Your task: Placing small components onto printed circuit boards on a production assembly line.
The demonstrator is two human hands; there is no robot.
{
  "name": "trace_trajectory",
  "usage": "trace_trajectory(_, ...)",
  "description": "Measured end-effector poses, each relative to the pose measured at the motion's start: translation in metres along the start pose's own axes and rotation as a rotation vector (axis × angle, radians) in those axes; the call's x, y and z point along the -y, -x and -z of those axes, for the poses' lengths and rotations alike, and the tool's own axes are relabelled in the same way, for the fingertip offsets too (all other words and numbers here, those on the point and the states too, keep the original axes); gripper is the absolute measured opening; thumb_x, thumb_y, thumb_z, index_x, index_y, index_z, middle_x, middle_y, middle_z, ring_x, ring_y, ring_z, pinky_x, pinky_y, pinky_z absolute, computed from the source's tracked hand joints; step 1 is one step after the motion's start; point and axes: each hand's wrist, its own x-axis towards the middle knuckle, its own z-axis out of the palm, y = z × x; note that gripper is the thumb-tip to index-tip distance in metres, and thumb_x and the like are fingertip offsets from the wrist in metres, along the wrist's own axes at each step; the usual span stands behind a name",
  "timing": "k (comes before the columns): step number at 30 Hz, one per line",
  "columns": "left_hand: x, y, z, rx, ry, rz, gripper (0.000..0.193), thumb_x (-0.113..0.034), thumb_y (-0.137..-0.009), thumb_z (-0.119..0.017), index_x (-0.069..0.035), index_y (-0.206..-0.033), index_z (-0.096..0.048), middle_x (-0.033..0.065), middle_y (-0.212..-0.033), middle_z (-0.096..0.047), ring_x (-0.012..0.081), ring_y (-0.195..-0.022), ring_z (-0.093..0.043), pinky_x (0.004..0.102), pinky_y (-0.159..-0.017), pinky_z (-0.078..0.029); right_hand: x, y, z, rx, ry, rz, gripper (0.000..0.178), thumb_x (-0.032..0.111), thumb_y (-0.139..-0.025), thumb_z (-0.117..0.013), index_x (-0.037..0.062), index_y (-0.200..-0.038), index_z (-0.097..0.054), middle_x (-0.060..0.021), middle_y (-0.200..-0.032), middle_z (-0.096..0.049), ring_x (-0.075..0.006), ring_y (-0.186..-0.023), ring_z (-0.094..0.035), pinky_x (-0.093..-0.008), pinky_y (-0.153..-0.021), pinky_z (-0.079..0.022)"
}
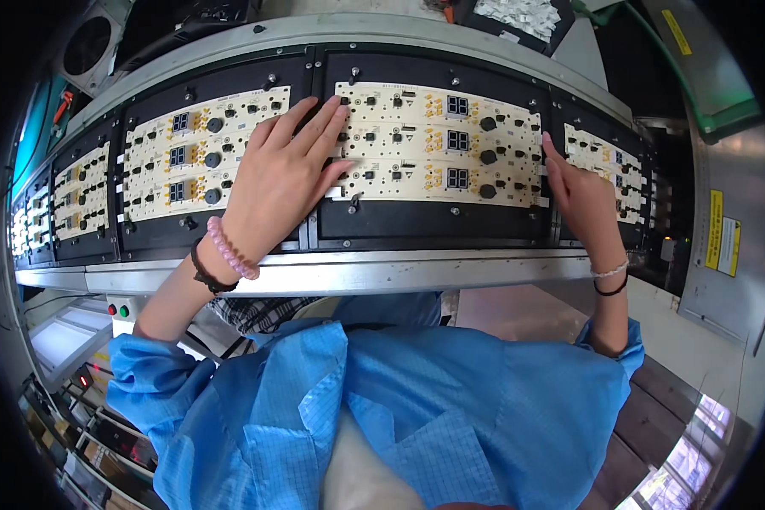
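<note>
A cream circuit board panel with three rows of digit displays, black buttons and round black parts lies in a black carrier frame. My left hand rests with fingers stretched at the panel's left edge, partly covering the neighbouring panel. At the right edge, my right hand has its index finger extended against the border, the thumb below it and the other fingers partly hidden. Neither hand holds anything visible. Beyond my right hand sits another board panel in its own frame.
Frames of boards continue leftward along a conveyor with a metal rail nearest me. A fan stands far left, a tray of small white parts far right. Red and green buttons sit low left; a metal cabinet borders the right.
</note>
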Motion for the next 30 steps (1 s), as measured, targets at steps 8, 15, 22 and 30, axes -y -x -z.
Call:
trace_trajectory(8,-0.010,-0.002,0.007,0.038,-0.024,0.000,0.069,-0.050,-0.092,-0.051,0.009,-0.126,-0.053,0.0189,-0.131,-0.055,0.0291,-0.123,-0.050,0.0389,-0.100,-0.040,-0.007,-0.004,0.008,-0.057,-0.015,0.058,0.035,0.015,-0.091,-0.057,0.0184,-0.125,-0.064,-0.0114,-0.053,-0.053,-0.0248,-0.044,-0.053,-0.0343,-0.047,-0.042)
trace_trajectory(15,-0.016,0.025,0.016,0.112,0.097,-0.015,0.069,-0.051,-0.091,-0.052,0.005,-0.131,-0.050,0.0168,-0.137,-0.050,0.0311,-0.128,-0.045,0.0414,-0.104,-0.037,0.018,0.028,0.006,0.000,-0.004,0.012,0.038,0.014,-0.088,-0.059,0.0149,-0.126,-0.063,-0.0112,-0.052,-0.053,-0.0239,-0.042,-0.052,-0.0340,-0.047,-0.042)
trace_trajectory(22,-0.023,0.031,0.018,0.160,0.108,0.000,0.081,-0.055,-0.087,-0.053,0.007,-0.137,-0.042,0.0175,-0.142,-0.044,0.0313,-0.133,-0.039,0.0418,-0.107,-0.034,0.022,0.035,0.020,0.041,-0.151,-0.074,0.036,0.015,-0.092,-0.056,0.0189,-0.127,-0.063,-0.0145,-0.053,-0.052,-0.0238,-0.043,-0.052,-0.0311,-0.047,-0.040)
trace_trajectory(30,-0.024,0.055,0.026,0.141,0.139,-0.052,0.070,-0.048,-0.087,-0.057,0.007,-0.130,-0.051,0.0177,-0.136,-0.051,0.0307,-0.133,-0.041,0.0408,-0.108,-0.033,0.038,0.053,0.020,0.073,-0.185,-0.166,0.026,0.018,-0.098,-0.051,0.0098,-0.114,-0.070,-0.0045,-0.046,-0.039,-0.0086,-0.043,-0.033,-0.0284,-0.044,-0.032)
